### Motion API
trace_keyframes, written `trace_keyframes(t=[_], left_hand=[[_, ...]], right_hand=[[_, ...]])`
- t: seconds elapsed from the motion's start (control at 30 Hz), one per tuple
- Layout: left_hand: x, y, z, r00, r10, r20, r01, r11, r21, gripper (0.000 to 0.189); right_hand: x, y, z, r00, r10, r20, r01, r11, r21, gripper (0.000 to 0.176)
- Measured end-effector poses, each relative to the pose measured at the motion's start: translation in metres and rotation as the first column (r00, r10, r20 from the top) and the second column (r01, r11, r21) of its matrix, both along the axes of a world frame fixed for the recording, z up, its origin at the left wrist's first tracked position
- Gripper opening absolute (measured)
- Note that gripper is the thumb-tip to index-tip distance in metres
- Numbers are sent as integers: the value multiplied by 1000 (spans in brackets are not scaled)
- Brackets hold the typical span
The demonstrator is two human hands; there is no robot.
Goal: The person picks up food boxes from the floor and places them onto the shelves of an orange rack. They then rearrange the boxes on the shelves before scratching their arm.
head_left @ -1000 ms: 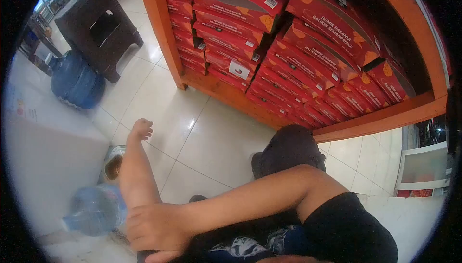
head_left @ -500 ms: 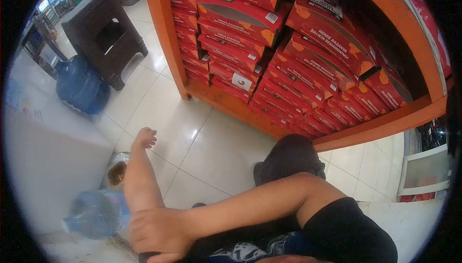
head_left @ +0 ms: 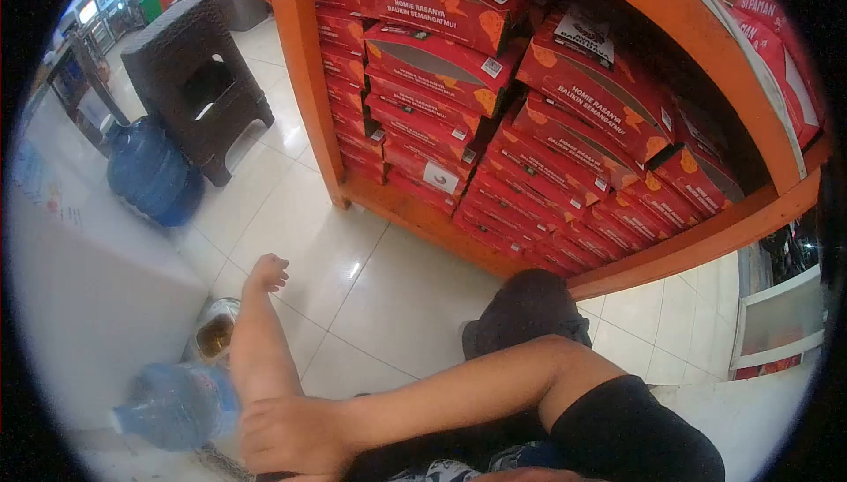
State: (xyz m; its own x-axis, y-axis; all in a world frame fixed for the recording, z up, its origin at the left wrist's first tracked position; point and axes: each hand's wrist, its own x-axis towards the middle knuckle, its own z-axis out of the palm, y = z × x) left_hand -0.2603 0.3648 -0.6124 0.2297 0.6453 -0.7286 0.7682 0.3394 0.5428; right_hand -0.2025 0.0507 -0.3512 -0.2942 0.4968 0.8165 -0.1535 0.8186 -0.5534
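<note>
My left arm reaches forward over the tiled floor, and my left hand (head_left: 267, 273) hangs at its end with the fingers curled in; nothing shows in it. Across my body lies my right arm, its black sleeve at the lower right. My right hand (head_left: 287, 435) is closed around my left arm (head_left: 263, 350) near the elbow, with its fingertips partly hidden. Just left of that arm is a clear blue water bottle (head_left: 181, 405). Beyond the bottle sits a metal tin (head_left: 214, 334) with something brown inside.
An orange shelf frame (head_left: 304, 76) holds stacked red boxes (head_left: 441, 72) ahead and to the right. A dark stool (head_left: 194, 85) and a blue water jug (head_left: 152, 171) stand at the left. A dark rounded object (head_left: 527, 314) lies before the shelf.
The view has tilted up slightly, so the shelf, stool and jug sit lower in the picture. Both hands keep the same pose, the right one still around the left arm.
</note>
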Motion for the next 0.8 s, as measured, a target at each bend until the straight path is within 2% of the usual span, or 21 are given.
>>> trace_keyframes(t=[0.23,0.3,0.4,0.8], left_hand=[[0,-1,4,1000,-3,-6,3,1000,7,28],[-1,1,3,1000,-15,18,16,999,-42,29],[-1,-1,2,1000,-1,-2,1,1000,19,25],[-4,2,-1,999,3,34,-3,1000,-10,26]], right_hand=[[2,0,2,998,17,53,-16,1000,-10,34],[3,0,3,998,38,54,-37,999,-22,34],[-1,0,0,999,26,31,-25,1000,-6,35],[0,1,1,1000,17,9,-17,1000,8,35]])
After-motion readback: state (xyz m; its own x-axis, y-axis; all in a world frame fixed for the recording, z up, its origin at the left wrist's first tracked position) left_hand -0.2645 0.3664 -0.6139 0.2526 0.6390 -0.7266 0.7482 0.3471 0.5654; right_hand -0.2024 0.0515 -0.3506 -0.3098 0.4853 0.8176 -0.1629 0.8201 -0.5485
